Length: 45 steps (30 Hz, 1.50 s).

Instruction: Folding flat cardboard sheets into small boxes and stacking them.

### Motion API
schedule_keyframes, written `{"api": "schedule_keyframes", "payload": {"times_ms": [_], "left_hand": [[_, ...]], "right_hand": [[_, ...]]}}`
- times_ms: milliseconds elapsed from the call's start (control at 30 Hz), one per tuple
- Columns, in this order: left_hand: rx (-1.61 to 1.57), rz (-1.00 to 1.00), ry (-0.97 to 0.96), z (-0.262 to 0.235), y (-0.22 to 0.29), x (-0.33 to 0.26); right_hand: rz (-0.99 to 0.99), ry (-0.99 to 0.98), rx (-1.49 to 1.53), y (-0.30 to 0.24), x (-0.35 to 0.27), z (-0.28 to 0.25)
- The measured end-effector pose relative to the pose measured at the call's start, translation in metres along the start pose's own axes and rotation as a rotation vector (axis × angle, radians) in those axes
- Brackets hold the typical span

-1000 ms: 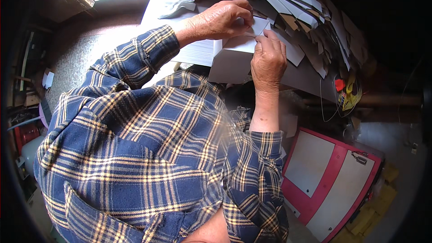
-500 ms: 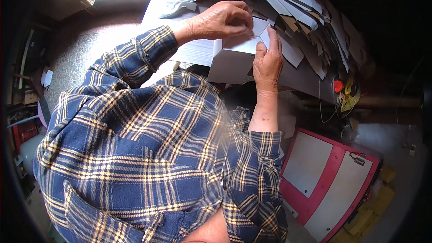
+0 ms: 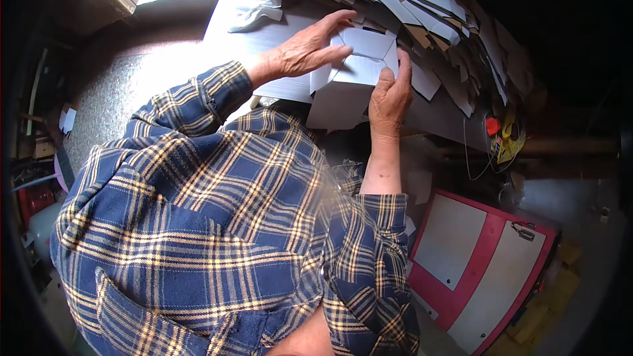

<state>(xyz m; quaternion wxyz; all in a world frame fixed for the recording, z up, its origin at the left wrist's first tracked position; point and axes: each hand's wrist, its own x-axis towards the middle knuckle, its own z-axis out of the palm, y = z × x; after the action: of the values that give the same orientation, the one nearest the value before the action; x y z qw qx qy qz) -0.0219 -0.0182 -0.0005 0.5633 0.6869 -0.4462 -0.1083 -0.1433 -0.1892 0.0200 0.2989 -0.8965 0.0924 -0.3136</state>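
A small white cardboard box (image 3: 366,68), its flaps folded inward on top with creases meeting near the middle, stands at the near edge of the white table (image 3: 290,79). At its left side my left hand (image 3: 300,54) is open, fingers and thumb spread; the thumb reaches over the top flaps. My right hand (image 3: 390,102) holds the box's right side, thumb at the top edge and fingers stretched up along the outer side. The box's underside and far wall are hidden.
Behind the box, white and brown flat cardboard pieces (image 3: 428,3) lie in a large loose heap. A crumpled white sheet (image 3: 257,10) is at the table's left. A red-and-white cabinet (image 3: 481,257) stands low on the right, below a yellow and red bundle (image 3: 506,142) with a thin cord.
My left hand has gone from bent fingers over the box top to spread fingers at its left side. The top flaps now show more. My right hand stays at the right side.
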Motion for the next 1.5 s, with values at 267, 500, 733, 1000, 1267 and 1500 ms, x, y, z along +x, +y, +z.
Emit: {"api": "schedule_keyframes", "payload": {"times_ms": [267, 500, 733, 1000, 1267, 1500], "left_hand": [[0.245, 0.081, -0.028, 0.02, -0.009, -0.044], [0.318, 0.148, -0.028, 0.013, 0.025, -0.011], [0.722, 0.588, -0.216, -0.007, 0.108, 0.016], [1.098, 0.824, -0.457, -0.013, 0.091, 0.014], [0.986, 0.805, -0.518, -0.002, 0.022, -0.039], [0.783, 0.564, -0.243, -0.019, 0.035, -0.095]], "right_hand": [[0.223, -0.03, 0.164, 0.014, -0.02, 0.004], [0.216, -0.035, 0.32, 0.037, -0.036, -0.012], [0.423, -0.031, 0.811, 0.037, -0.037, -0.038], [0.391, -0.124, 1.367, 0.034, -0.036, -0.028], [0.343, -0.173, 0.944, 0.045, -0.042, -0.005], [0.248, -0.226, 0.472, 0.048, -0.042, -0.005]]}}
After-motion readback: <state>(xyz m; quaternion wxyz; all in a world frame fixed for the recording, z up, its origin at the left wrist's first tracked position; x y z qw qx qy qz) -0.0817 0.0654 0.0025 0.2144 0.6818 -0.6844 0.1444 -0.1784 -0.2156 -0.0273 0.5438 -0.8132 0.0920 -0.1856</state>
